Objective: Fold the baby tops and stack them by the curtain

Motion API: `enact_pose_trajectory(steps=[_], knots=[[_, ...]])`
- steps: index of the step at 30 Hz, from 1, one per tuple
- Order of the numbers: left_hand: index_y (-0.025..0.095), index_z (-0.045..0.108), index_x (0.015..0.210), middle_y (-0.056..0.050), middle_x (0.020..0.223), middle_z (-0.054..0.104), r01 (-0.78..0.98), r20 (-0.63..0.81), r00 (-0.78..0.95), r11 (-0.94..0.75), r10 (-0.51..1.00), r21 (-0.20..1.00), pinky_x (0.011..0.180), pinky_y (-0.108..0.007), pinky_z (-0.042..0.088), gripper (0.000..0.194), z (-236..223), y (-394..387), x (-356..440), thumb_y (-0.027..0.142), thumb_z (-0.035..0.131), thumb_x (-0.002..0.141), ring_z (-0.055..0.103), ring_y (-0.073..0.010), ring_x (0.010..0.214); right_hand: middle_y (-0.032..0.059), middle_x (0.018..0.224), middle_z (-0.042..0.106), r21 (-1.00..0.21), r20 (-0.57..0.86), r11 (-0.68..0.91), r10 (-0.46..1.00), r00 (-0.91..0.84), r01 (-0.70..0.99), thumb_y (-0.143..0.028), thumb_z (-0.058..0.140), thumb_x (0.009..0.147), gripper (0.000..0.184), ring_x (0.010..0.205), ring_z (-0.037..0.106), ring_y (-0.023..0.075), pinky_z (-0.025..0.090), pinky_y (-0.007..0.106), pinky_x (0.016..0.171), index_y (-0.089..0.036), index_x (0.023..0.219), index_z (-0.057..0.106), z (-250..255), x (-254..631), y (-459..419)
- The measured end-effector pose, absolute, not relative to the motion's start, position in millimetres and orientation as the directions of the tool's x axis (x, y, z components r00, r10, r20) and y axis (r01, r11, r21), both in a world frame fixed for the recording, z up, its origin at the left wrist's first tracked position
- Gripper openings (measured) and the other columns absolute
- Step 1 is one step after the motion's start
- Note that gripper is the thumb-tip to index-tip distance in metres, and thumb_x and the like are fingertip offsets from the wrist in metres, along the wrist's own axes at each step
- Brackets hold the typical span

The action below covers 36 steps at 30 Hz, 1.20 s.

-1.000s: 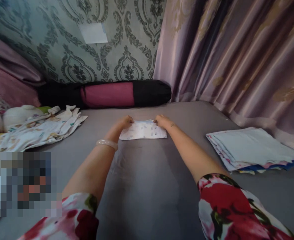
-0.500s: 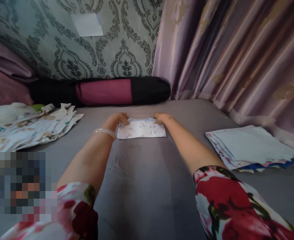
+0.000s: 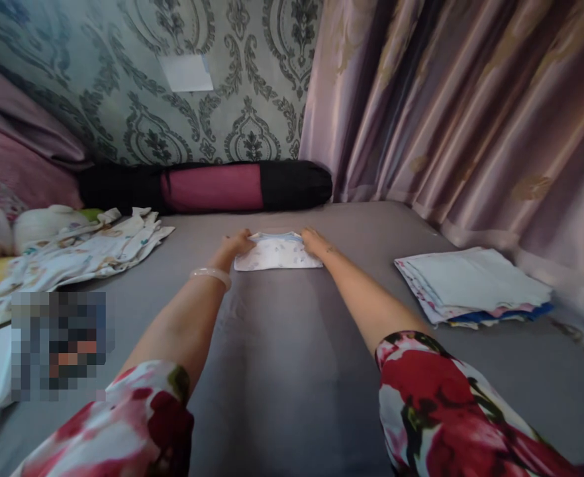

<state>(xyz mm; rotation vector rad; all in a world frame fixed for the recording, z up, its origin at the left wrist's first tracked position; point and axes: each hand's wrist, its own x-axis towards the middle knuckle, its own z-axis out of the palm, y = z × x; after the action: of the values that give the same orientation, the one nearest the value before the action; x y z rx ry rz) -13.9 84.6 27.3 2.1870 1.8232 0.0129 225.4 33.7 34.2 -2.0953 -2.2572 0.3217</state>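
Note:
A small white printed cloth (image 3: 278,252), folded into a flat rectangle, lies on the grey bed sheet (image 3: 282,358) in front of me. My left hand (image 3: 236,243) pinches its far left corner, and a pale bangle circles that wrist. On the other side my right hand (image 3: 314,241) grips the far right corner. Both arms reach straight out, with red flowered sleeves at the bottom of the view.
A stack of folded cloths (image 3: 471,285) sits on the right by the pink curtain (image 3: 461,112). Loose printed garments (image 3: 81,252) are heaped on the left. A black and pink bolster (image 3: 207,187) lies along the patterned wall.
Both hands have stayed on the cloth's far corners, and the cloth now looks a little narrower. The view has shifted slightly.

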Motion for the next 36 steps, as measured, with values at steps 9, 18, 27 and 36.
enact_pose_trajectory(steps=[9, 18, 27, 36], knots=[[0.020, 0.066, 0.106, -0.009, 0.104, 0.070, 0.918, -0.047, 0.136, -0.108, 0.990, 0.381, 0.093, -0.045, 0.039, 0.030, 62.2, 54.2, -24.8, 0.031, 0.063, 0.078, 0.060, -0.0288, 0.104, 0.0117, 0.127, 0.063, -0.311, 0.024, 0.093, 0.996, -0.090, 0.946, -0.015, 0.051, 0.092, 0.033, 0.116, 0.059, 0.0237, 0.045, 0.030, 0.091, -0.020, 0.124, 0.058, 59.1, 241.6, 14.1], [0.014, 0.069, 0.078, 0.000, 0.067, 0.061, 0.584, 0.075, 0.317, -0.257, 0.945, 0.770, 0.064, -0.025, 0.043, 0.020, 93.1, 32.3, -49.8, 0.029, 0.067, 0.066, 0.055, -0.0134, 0.067, 0.0071, 0.109, 0.071, -0.351, 0.119, 0.253, 0.967, -0.225, 0.901, -0.015, 0.063, 0.083, 0.023, 0.102, 0.063, 0.0199, 0.045, 0.026, 0.087, -0.016, 0.106, 0.070, 106.8, 255.8, -7.1], [0.018, 0.074, 0.100, -0.002, 0.081, 0.071, 0.724, 0.333, 0.158, -0.338, 0.930, 0.602, 0.080, -0.031, 0.045, 0.028, 90.4, -6.8, -44.4, 0.028, 0.060, 0.077, 0.062, -0.0201, 0.086, 0.0110, 0.106, 0.064, -0.217, 0.463, 0.385, 0.850, -0.253, 0.897, -0.003, 0.049, 0.080, 0.028, 0.099, 0.056, 0.0223, 0.043, 0.034, 0.089, -0.015, 0.100, 0.064, 89.9, 255.8, -31.5], [0.024, 0.072, 0.100, -0.006, 0.103, 0.074, 0.787, 0.446, 0.381, -0.538, 0.810, 0.304, 0.098, -0.041, 0.036, 0.027, 47.0, -65.2, -63.1, 0.019, 0.050, 0.084, 0.061, -0.0230, 0.101, 0.0094, 0.099, 0.060, -0.077, 0.524, 0.525, 0.744, -0.414, 0.847, -0.004, 0.046, 0.081, 0.023, 0.093, 0.051, 0.0234, 0.041, 0.035, 0.084, -0.019, 0.093, 0.057, 47.4, 255.2, -97.4]])
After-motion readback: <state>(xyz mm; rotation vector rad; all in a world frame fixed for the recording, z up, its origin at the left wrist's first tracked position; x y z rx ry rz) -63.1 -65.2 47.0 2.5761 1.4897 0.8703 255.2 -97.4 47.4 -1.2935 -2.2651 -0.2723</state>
